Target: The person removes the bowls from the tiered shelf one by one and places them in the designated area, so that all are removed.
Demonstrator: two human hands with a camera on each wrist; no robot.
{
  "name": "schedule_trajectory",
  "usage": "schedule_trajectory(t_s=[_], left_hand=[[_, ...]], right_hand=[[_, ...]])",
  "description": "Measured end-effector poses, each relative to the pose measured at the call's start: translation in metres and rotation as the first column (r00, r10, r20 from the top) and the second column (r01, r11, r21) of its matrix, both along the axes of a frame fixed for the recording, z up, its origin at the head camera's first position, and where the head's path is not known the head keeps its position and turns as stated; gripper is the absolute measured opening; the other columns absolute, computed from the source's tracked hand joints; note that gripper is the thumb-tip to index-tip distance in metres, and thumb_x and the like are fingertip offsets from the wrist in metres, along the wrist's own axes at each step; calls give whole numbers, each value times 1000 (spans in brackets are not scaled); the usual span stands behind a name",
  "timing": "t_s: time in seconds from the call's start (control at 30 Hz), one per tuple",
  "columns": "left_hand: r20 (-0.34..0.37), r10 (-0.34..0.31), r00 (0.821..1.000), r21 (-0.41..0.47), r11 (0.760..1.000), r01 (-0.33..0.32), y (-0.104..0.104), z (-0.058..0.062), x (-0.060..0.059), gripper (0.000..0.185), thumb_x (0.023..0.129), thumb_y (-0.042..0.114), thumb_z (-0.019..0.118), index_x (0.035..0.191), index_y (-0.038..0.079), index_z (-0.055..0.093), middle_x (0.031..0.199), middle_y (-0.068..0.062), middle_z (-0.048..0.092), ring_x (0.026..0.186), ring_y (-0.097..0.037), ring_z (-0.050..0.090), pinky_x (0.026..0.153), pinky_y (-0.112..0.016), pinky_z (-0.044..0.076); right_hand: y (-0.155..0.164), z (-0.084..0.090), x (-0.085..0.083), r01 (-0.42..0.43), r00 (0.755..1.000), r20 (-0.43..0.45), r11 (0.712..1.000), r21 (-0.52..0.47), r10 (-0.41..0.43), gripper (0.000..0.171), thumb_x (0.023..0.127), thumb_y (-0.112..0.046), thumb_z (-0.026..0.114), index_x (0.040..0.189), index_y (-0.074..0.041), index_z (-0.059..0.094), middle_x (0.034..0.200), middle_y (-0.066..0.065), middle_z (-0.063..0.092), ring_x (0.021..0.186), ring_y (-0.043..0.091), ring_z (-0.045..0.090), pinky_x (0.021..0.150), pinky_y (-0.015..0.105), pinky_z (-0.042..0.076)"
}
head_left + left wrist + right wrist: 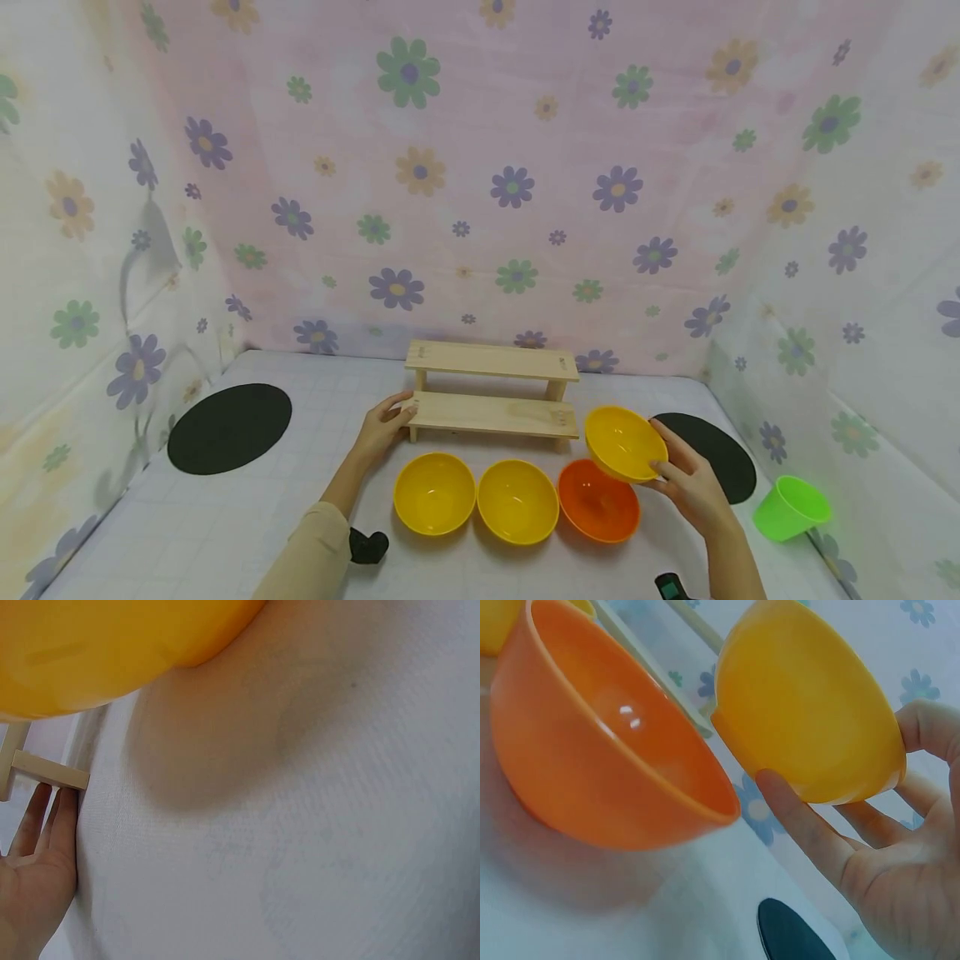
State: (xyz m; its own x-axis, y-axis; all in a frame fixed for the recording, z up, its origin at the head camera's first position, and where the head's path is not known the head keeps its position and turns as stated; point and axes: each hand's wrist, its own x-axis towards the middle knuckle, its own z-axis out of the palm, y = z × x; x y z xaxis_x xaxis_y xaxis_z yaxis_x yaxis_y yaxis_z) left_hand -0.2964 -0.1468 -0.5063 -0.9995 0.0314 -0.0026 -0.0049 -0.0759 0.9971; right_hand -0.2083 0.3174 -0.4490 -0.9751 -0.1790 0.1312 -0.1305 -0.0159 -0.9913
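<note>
At the far left, about nine o'clock on the surface (247,533), lies a black round mat (228,427). Next comes the left hand (384,427), its fingers (56,817) straight and close together, their tips touching the left end of the wooden step shelf (491,412); it grips nothing. The shelf's long axis runs from nine to three o'clock, with the higher step behind the lower.

In front of the shelf, toward six o'clock, three bowls sit in a row, all mouth-up: a yellow bowl (434,492), a second yellow bowl (517,501) touching it, and an orange bowl (597,500).

The held yellow bowl (625,443) is in the air just above and behind the orange one, beside the shelf's right end. The right hand (693,487) cups it from the three o'clock side, fingers (802,825) spread round its base and the thumb against the rim. It is tilted, mouth facing up and toward nine o'clock, base toward the palm. Being round, it has no real long axis.

Risks, as I judge them: the hold is a loose cradle on smooth plastic, so the bowl could slide out and strike the orange bowl below; swung toward nine o'clock, its rim could knock the shelf's end.

Further right are a second black mat (720,454), partly hidden by the hand, and a green cup (791,507) lying tipped over at about four o'clock.
</note>
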Motion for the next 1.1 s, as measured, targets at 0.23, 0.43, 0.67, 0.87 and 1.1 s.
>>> schedule_trajectory(t_s=[0.23, 0.43, 0.67, 0.87, 1.1], left_hand=[[-1, -4, 1000, -4, 1000, 4, 0, -1, -2, 48, 94, 12, 58, 138, 0, 44, 132, -31, 46, 115, -37, 51, 97, -46, 44], [-2, -7, 1000, -12, 1000, 7, 0, 3, 1, 47, 94, 11, 58, 137, -1, 44, 132, -32, 46, 115, -36, 52, 97, -46, 44], [5, -24, 1000, -13, 1000, 24, 2, 27, 17, 46, 94, 8, 57, 136, -4, 44, 130, -32, 47, 114, -35, 52, 98, -46, 43], [19, -37, 999, -6, 999, 37, 3, 29, 19, 47, 94, 7, 56, 137, -4, 42, 131, -34, 45, 115, -37, 51, 98, -45, 43], [21, -19, 1000, 0, 1000, 19, 1, 9, 6, 48, 94, 10, 58, 138, -1, 43, 131, -33, 46, 115, -37, 52, 97, -46, 44]], right_hand=[[18, -7, 8, 37, 999, 3, 999, -39, -37, 60, 96, 1, 45, 150, -10, 23, 126, -19, 47, 104, 1, 56, 79, 28, 55], [31, -16, 15, 56, 998, 2, 993, -105, -56, 54, 95, 4, 43, 144, -20, 38, 124, -20, 51, 102, 2, 57, 77, 29, 56], [45, -25, 22, 51, 999, 3, 983, -175, -51, 54, 95, 8, 42, 132, -30, 50, 122, -18, 54, 101, 4, 57, 77, 29, 56], [56, -35, 27, 114, 992, 75, 986, -121, -105, 53, 95, 4, 45, 135, -31, 47, 118, -26, 52, 99, -1, 55, 75, 29, 57], [64, -44, 32, 146, 974, 184, 988, -46, -135, 57, 95, 2, 44, 139, -34, 39, 116, -29, 42, 96, -3, 50, 79, 23, 54]])
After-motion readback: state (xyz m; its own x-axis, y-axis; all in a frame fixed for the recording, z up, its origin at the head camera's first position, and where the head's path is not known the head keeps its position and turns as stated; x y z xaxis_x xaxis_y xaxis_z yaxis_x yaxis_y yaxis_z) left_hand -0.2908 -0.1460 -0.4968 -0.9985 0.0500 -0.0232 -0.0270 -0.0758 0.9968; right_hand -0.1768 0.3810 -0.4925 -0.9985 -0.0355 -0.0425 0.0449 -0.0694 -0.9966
